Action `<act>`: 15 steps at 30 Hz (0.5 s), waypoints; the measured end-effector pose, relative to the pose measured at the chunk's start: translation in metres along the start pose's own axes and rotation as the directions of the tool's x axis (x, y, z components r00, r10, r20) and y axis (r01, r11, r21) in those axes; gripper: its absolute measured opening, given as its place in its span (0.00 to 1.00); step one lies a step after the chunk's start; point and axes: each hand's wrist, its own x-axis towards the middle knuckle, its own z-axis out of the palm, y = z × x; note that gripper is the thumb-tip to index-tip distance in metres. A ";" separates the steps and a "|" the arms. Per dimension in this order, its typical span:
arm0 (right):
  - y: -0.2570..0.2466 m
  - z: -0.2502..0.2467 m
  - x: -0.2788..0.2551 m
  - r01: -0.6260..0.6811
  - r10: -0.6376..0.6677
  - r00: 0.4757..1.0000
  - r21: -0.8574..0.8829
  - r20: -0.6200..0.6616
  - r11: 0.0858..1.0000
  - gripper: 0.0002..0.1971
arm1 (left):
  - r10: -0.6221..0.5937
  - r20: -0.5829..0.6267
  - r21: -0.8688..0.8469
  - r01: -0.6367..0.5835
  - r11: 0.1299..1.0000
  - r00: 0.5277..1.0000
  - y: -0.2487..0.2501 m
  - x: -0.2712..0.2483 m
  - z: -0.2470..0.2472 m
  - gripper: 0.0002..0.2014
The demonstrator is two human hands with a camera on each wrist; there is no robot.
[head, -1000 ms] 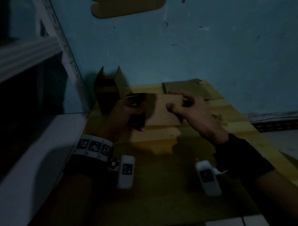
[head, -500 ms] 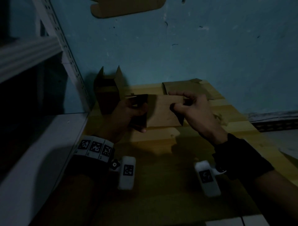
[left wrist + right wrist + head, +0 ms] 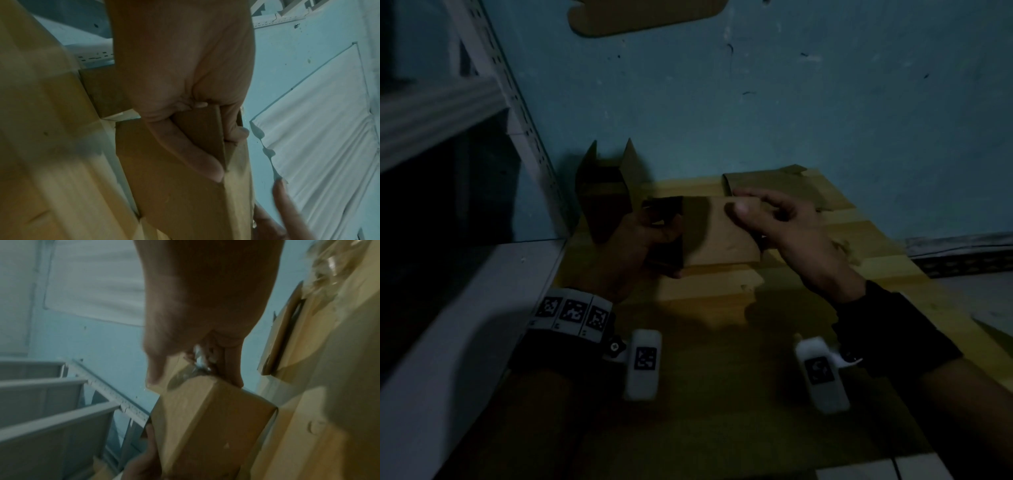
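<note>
Over the table (image 3: 876, 253): box (image 3: 719, 236) formed, seemingly unsealed; left hand (image 3: 633, 240) clamps its 9 o'clock flap; right hand (image 3: 791, 233) at 3 o'clock, grasp unclear.

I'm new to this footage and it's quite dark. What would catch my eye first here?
First, the small cardboard box held above the wooden table, mid-frame. The left hand grips its shadowed left end, and the right hand has its fingers at the right end. Behind, an open box stands by the blue wall at back left, with flat cardboard lying to its right.
</note>
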 end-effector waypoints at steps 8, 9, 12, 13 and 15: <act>0.007 -0.003 0.006 0.063 -0.060 0.998 -0.100 0.031 0.993 0.20 | 0.009 0.001 -0.013 -0.009 1.000 1.000 -0.001 -0.002 0.003 0.03; 0.008 -0.005 0.006 0.067 -0.062 0.997 -0.120 0.049 0.990 0.20 | 0.010 -0.006 -0.006 -0.010 1.000 1.000 -0.002 -0.002 0.003 0.03; 0.011 -0.009 0.007 0.067 -0.055 0.995 -0.143 0.087 0.987 0.20 | 0.014 -0.022 -0.004 -0.015 1.000 1.000 -0.003 0.000 0.002 0.04; 0.012 -0.010 0.007 0.057 -0.044 0.994 -0.135 0.099 0.989 0.20 | 0.015 -0.022 -0.009 -0.015 1.000 1.000 -0.003 0.001 0.001 0.05; 0.011 -0.012 0.007 0.033 -0.019 0.993 -0.118 0.115 0.992 0.21 | 0.015 -0.025 -0.022 -0.016 1.000 1.000 -0.002 0.001 -0.001 0.04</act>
